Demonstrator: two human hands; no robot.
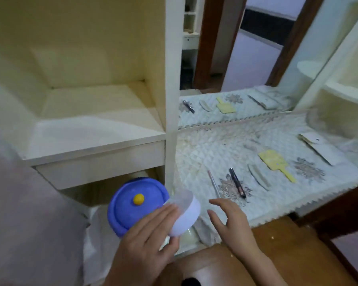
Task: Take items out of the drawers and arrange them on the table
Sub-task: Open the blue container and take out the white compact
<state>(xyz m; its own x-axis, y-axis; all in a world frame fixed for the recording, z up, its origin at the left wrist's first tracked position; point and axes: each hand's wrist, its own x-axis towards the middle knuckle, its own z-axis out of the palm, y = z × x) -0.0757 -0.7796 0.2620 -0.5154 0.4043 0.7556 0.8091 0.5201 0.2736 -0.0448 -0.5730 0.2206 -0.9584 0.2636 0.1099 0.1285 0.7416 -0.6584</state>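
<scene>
A cream shelving unit (87, 112) fills the left side, its open cubby bare and evenly lit, with a closed drawer front (103, 168) under the shelf board. A cream upright post (172, 79) separates it from the mirror (252, 65) (which reflects a dark wooden door frame). Below the mirror, the dressing table (335, 207) carries a pale quilted cover (215, 145) with scalloped trim. Rounded corner shelves (347, 91) stand at the right, and a glossy wooden stool (219, 265) sits in front.

Soft, even indoor light with faint shadows; a pale sheen lies on the shelf (95, 129). The whole picture is blurry, and straight edges bow near the borders.
</scene>
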